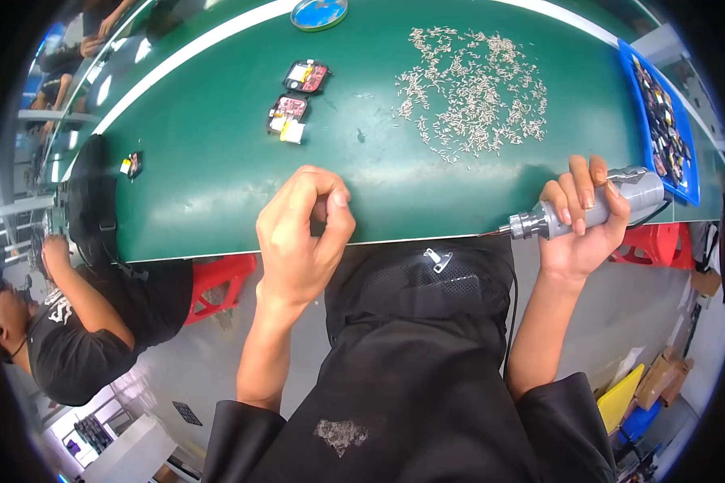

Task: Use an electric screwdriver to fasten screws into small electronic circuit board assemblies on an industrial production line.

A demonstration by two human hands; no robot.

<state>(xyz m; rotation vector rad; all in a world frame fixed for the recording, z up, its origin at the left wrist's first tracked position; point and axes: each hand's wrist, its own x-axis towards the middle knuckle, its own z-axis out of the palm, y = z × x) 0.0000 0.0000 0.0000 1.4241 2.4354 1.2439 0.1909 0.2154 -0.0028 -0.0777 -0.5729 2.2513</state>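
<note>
My right hand (580,213) is wrapped round a grey electric screwdriver (630,200), its thin bit pointing left along the table's near edge. Over that same edge, left of the middle, my left hand (302,233) is closed, thumb pressed to the curled fingers; whatever it may hold is hidden. Beyond the left hand lie two small black housings, a nearer one (288,113) and a farther one (306,75), with red circuit boards and yellow-and-white parts showing. A wide scatter of small silvery screws (479,101) covers the table farther off, between the hands.
The green table (209,193) spans the view. At right stands a blue tray (685,189) of black parts; a round dish (320,16) with blue inside sits at the far edge. Another small device (131,165) lies left, near a seated person (80,346). Red stools (221,288) stand below.
</note>
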